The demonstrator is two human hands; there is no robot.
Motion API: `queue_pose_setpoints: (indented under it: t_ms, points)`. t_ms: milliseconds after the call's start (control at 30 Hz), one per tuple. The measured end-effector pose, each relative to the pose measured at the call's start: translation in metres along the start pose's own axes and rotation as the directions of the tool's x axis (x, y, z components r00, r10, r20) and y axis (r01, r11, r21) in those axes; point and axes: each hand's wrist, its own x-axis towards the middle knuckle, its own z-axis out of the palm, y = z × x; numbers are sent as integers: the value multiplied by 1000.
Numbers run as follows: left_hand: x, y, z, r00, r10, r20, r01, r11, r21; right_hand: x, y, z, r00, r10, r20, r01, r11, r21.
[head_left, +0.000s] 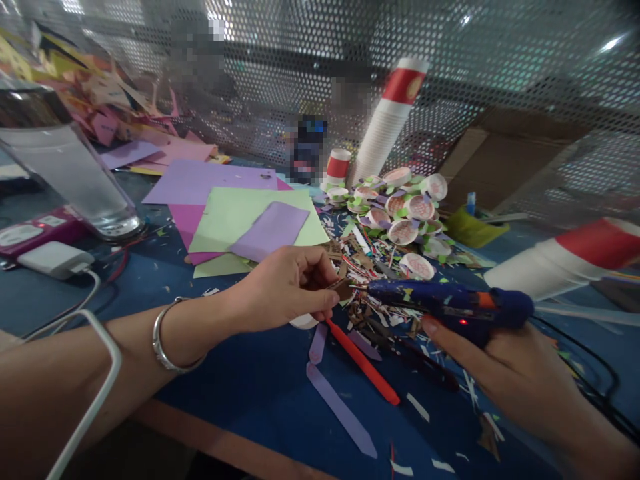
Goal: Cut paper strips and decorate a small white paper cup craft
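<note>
1. Two hands meet at the centre of the frame: the left hand pinches a small brown card piece between thumb and fingertips.
2. The right hand, at lower right, is wrapped around a blue glue gun, whose nozzle touches the card piece.
3. Below them, a red strip and a purple strip lie on the blue table; paper scraps are heaped just behind.

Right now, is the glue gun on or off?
On, it seems: a red light glows on the glue gun body, just above the right hand holding it.
</note>
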Motion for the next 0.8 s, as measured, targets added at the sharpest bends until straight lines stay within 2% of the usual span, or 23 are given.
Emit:
queue_pose_setpoints:
  t_ms: [233, 400, 567, 667, 800]
  points:
    - [1, 1, 1, 998, 57, 40, -53, 995, -80, 4, -1, -2, 1000, 24, 13, -25, 997, 77]
    - [0, 6, 1, 998, 17, 59, -7, 988, -155, 6, 1, -4, 996, 87, 28, -88, 995, 40]
    - [-1, 8, -1, 997, 38, 69, -30, 992, -119, 5, 10, -6, 981, 168, 93, -168, 986, -5]
    - [-2, 8, -1, 997, 63, 42, -57, 991, -121, 6, 16, -7, 971, 212, 112, -210, 977, -29]
    - [-2, 6, -2, 1000, 10, -16, -12, 990, -143, 7, 18, -7, 973, 207, 99, -206, 978, -25]
